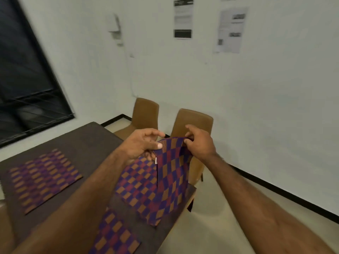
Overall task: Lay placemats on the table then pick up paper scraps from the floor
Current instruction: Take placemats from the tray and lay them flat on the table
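Both hands hold up checkered placemats [161, 182] in purple, red and orange over the right end of the dark table [82, 142]. My left hand [145, 143] pinches the top edge at the left with thumb and fingers. My right hand [199, 142] pinches the top edge at the right. The held mats hang down, their lower corner near the tabletop. One placemat [44, 178] lies flat on the table at the left. Another placemat [115, 235] lies flat at the near edge, partly under my left forearm.
Two tan chairs [194, 123] [145, 114] stand behind the table's right end, against a white wall with papers. A dark window [27, 79] is at the left. Beige floor [211, 226] shows right of the table; no paper scraps are visible.
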Demonstrator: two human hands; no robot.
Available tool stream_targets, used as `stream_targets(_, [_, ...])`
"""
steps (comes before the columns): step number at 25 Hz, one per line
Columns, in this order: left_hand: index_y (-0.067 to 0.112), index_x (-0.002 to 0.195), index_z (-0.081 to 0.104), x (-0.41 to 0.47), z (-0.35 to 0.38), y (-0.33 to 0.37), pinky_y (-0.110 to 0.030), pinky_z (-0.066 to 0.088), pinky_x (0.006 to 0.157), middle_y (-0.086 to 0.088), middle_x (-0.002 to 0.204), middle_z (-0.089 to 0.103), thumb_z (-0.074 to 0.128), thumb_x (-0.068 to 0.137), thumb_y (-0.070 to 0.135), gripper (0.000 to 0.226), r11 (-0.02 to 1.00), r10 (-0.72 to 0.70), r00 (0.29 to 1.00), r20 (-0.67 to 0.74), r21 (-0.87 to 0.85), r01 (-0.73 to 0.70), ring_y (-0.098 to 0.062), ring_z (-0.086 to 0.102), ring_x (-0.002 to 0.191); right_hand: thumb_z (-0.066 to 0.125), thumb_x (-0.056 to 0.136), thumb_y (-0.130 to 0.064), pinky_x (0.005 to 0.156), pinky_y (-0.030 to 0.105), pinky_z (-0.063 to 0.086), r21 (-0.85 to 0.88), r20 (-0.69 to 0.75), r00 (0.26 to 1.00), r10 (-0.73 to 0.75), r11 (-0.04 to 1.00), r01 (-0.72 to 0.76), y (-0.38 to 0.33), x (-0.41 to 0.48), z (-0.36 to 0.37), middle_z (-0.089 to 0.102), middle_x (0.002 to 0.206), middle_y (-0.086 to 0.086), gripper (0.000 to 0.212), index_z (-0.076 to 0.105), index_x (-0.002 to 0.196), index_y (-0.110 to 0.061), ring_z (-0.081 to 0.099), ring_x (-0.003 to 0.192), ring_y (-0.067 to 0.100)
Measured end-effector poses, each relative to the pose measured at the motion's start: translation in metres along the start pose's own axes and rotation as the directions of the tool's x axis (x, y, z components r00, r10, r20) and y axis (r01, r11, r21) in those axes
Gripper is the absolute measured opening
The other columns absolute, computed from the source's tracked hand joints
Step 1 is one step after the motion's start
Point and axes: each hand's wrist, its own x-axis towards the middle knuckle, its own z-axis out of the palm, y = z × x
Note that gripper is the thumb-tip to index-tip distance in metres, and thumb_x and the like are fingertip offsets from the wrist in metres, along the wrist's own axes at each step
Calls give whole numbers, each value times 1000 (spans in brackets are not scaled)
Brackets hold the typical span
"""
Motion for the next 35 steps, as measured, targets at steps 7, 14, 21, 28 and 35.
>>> stream_targets(7, [-2, 94, 77, -8, -121, -27, -24, 63, 59, -30, 90, 74, 66, 92, -8, 12, 975, -80, 908, -411, -223, -15, -28, 76, 69, 53, 93, -58, 78, 23, 52, 281, 161, 971, -178, 951, 128, -118, 40, 130, 64, 111, -13, 60, 45, 145, -32, 61, 94, -2])
stream_targets(14, [3, 105, 75, -18, -196, -80, -33, 63, 77, -19, 94, 77, 75, 76, -17, 36, 959, -152, 771, -618, -281, -36, -29, 79, 88, 66, 84, -40, 91, 38, 58, 190, 481, 855, -192, 975, 112, -146, 40, 240, 64, 126, -11, 76, 29, 150, -39, 63, 110, 10])
stream_targets(21, [12, 104, 76, -33, -256, -129, -44, 64, 84, -14, 97, 78, 78, 78, -9, 33, 965, -233, 586, -776, -257, 44, -25, 79, 87, 56, 91, -17, 89, 31, 54, -89, 531, 847, -11, 994, 69, -113, 80, 299, 64, 133, -2, 61, 43, 147, -36, 62, 115, 18])
stream_targets(28, [26, 84, 78, -30, -287, -184, -36, 65, 64, 8, 73, 76, 74, 93, 18, 12, 821, -179, 570, -802, 197, 535, -8, 73, 67, 63, 95, -17, 103, 29, 46, -59, 719, 659, -219, 926, 373, -96, 186, 331, 64, 136, -5, 39, 64, 133, -22, 57, 126, 14])
stream_targets(35, [31, 85, 76, 2, -294, -238, -20, 60, 67, 14, 82, 71, 76, 88, 13, 19, 783, -108, 549, -829, 270, 561, -1, 69, 76, 55, 96, -12, 92, 33, 55, -8, 628, 679, -379, 870, 492, -71, 228, 382, 72, 121, -6, 39, 65, 131, -29, 67, 110, 14])
